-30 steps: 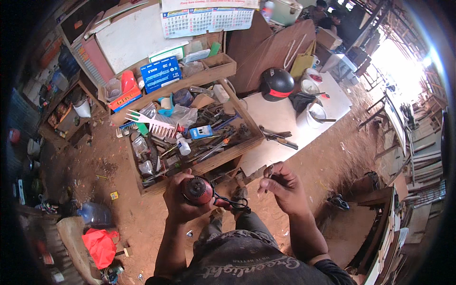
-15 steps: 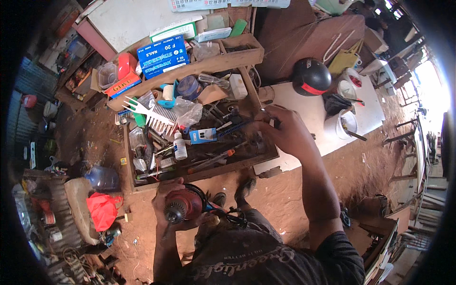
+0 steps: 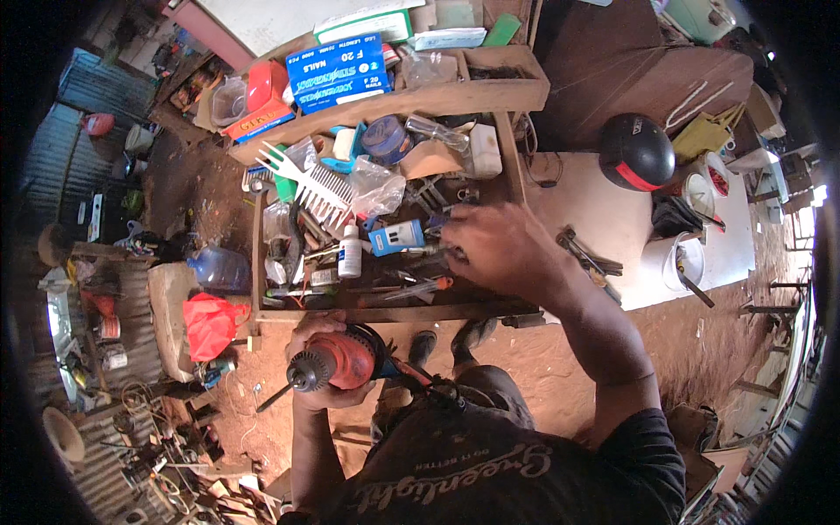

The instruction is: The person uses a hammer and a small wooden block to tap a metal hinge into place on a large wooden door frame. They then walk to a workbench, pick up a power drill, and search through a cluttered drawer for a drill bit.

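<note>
One red drill (image 3: pixel 343 360) gripped by left hand (image 3: pixel 317 357); right hand (image 3: pixel 490 249) fingers in tool tray (image 3: pixel 385 311), grip unclear.

The person wears a dark short-sleeved T-shirt (image 3: pixel 516 472) with pale lettering across it and dark shoes (image 3: pixel 472 335).

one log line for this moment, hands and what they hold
left hand: grips red drill | right hand: reaching into wooden tray, on small parts, grasp unclear | nearby: white bottle

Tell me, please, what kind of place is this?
Probably a small informal workshop: a wooden tool tray crowded with hand tools, a red power drill in the left hand, and a bare earth floor.
</note>
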`<state>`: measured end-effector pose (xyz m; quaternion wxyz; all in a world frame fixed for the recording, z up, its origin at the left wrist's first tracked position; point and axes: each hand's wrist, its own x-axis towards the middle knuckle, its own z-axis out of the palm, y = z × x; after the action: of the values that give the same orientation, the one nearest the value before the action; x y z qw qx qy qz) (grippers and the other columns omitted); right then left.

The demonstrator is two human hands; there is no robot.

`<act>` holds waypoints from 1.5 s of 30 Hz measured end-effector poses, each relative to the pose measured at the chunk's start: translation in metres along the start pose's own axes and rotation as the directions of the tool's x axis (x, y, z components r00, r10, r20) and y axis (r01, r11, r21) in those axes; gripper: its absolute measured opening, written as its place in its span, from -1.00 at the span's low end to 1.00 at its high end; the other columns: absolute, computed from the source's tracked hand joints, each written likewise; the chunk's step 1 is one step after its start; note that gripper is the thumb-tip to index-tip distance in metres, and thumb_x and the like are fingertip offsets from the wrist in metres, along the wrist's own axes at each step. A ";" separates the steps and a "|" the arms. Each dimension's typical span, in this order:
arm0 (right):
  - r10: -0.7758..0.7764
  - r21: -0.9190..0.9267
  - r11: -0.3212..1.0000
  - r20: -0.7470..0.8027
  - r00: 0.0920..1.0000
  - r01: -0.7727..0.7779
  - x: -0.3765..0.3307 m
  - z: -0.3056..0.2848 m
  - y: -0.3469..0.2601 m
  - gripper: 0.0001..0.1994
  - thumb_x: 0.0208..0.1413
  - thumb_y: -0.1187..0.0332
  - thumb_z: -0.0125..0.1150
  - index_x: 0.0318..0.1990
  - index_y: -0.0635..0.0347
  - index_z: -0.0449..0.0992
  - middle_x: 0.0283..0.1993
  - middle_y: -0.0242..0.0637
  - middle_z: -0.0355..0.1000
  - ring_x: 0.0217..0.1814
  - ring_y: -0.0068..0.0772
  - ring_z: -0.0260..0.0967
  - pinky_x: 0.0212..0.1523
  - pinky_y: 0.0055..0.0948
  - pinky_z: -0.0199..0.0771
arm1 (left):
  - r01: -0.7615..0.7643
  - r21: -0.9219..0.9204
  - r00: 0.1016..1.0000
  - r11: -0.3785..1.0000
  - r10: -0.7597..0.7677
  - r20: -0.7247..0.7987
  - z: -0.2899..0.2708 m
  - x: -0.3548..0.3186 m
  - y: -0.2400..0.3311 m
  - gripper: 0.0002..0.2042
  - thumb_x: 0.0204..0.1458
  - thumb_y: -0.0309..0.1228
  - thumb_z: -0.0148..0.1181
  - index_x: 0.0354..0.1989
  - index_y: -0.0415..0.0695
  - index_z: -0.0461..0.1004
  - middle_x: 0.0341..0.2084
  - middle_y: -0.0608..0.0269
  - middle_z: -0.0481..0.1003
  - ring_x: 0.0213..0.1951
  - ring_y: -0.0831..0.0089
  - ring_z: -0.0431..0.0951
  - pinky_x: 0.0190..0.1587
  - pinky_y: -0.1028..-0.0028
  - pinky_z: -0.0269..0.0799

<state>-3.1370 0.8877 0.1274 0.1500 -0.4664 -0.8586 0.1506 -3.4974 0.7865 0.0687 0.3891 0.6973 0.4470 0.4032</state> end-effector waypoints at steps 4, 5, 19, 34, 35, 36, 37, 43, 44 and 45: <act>0.005 -0.062 0.998 -0.023 1.000 -0.007 0.008 -0.016 0.009 -0.80 0.19 0.20 0.30 -0.19 0.11 0.64 -0.16 -0.13 0.57 -0.10 0.01 0.58 -0.09 -0.05 0.60 | 0.019 0.051 1.000 0.999 -0.020 0.011 0.001 0.000 -0.001 -0.10 -0.58 -0.33 0.66 0.12 -0.15 0.38 -0.04 0.12 0.51 0.08 0.13 0.55 0.22 0.13 0.45; -0.007 -0.078 0.997 -0.069 0.998 0.002 0.007 -0.016 0.013 -0.79 0.20 0.19 0.30 -0.19 0.12 0.64 -0.16 -0.12 0.57 -0.10 0.01 0.58 -0.09 -0.05 0.59 | 0.004 0.067 1.000 0.998 -0.004 0.003 0.003 0.002 0.002 -0.10 -0.59 -0.33 0.66 0.12 -0.16 0.38 -0.03 0.12 0.51 0.08 0.13 0.55 0.22 0.13 0.45; 0.132 0.022 0.991 0.021 0.991 -0.132 -0.003 -0.008 -0.016 -0.73 0.08 0.14 0.39 -0.24 0.15 0.65 -0.23 -0.10 0.60 -0.20 0.04 0.60 -0.15 -0.04 0.58 | -0.095 -0.110 0.993 0.989 0.087 -0.076 0.010 0.014 0.011 -0.12 -0.59 -0.32 0.67 0.10 -0.17 0.40 -0.02 0.06 0.51 0.09 0.12 0.54 0.18 0.16 0.48; 0.112 0.174 0.976 0.116 0.987 -0.131 -0.006 -0.025 -0.006 -0.71 0.10 0.10 0.36 -0.25 0.16 0.66 -0.27 -0.06 0.61 -0.17 0.07 0.59 -0.12 0.00 0.55 | -0.130 -0.093 0.988 0.987 0.122 -0.091 0.013 0.014 0.004 -0.09 -0.61 -0.27 0.70 0.10 -0.19 0.40 -0.01 0.00 0.53 0.06 0.12 0.56 0.14 0.18 0.48; 0.098 0.185 0.975 0.135 0.986 -0.122 -0.009 -0.023 -0.013 -0.71 0.09 0.10 0.39 -0.24 0.15 0.67 -0.26 -0.09 0.61 -0.17 0.04 0.59 -0.12 -0.02 0.53 | -0.108 -0.096 0.990 0.990 0.098 -0.098 0.014 0.012 0.003 -0.09 -0.61 -0.27 0.70 0.10 -0.19 0.40 -0.02 0.00 0.53 0.06 0.12 0.56 0.14 0.18 0.48; 0.089 0.174 0.977 0.188 0.978 -0.122 -0.013 -0.016 -0.016 -0.71 0.11 0.09 0.38 -0.24 0.13 0.67 -0.25 -0.09 0.61 -0.16 0.05 0.58 -0.11 -0.03 0.53 | -0.085 -0.099 0.992 0.991 0.075 -0.104 0.014 0.008 0.004 -0.09 -0.60 -0.27 0.70 0.10 -0.19 0.40 -0.02 0.00 0.53 0.05 0.11 0.57 0.14 0.18 0.49; 0.076 0.166 0.979 0.242 0.967 -0.119 -0.014 -0.008 -0.018 -0.71 0.12 0.09 0.37 -0.24 0.12 0.67 -0.25 -0.10 0.60 -0.15 0.05 0.58 -0.10 -0.03 0.54 | -0.061 -0.100 0.992 0.993 0.050 -0.113 0.014 0.007 0.004 -0.09 -0.60 -0.27 0.71 0.10 -0.19 0.39 -0.03 0.00 0.53 0.05 0.11 0.57 0.13 0.18 0.49; 0.123 0.141 0.984 -0.079 0.989 -0.111 0.001 -0.010 -0.005 -0.80 0.20 0.20 0.32 -0.15 0.08 0.68 -0.15 -0.15 0.59 -0.08 0.00 0.58 -0.06 -0.09 0.57 | -0.123 -0.089 0.988 0.988 0.113 -0.109 0.014 0.012 0.005 -0.08 -0.58 -0.28 0.71 0.11 -0.20 0.37 -0.03 0.02 0.52 0.07 0.11 0.56 0.15 0.16 0.49; 0.158 0.086 0.985 -0.133 0.978 -0.148 0.006 -0.009 0.002 -0.80 0.20 0.24 0.31 -0.10 0.08 0.68 -0.09 -0.16 0.59 -0.05 -0.02 0.58 -0.05 -0.11 0.58 | -0.100 -0.090 0.990 0.991 0.090 -0.109 0.015 0.012 0.008 -0.09 -0.58 -0.29 0.70 0.11 -0.19 0.38 -0.03 0.02 0.51 0.08 0.10 0.55 0.15 0.16 0.49; 0.190 0.033 0.982 -0.189 0.963 -0.187 0.010 -0.009 0.006 -0.79 0.21 0.27 0.31 -0.06 0.08 0.68 -0.02 -0.17 0.59 -0.03 -0.03 0.58 -0.04 -0.12 0.59 | -0.076 -0.080 0.993 0.994 0.068 -0.099 0.014 0.011 0.010 -0.09 -0.59 -0.29 0.71 0.11 -0.19 0.38 -0.03 0.03 0.51 0.08 0.11 0.55 0.15 0.17 0.48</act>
<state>-3.1335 0.9003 0.1346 0.2204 -0.5573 -0.7907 0.1252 -3.4784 0.7911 0.0750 0.3809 0.6760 0.4225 0.4684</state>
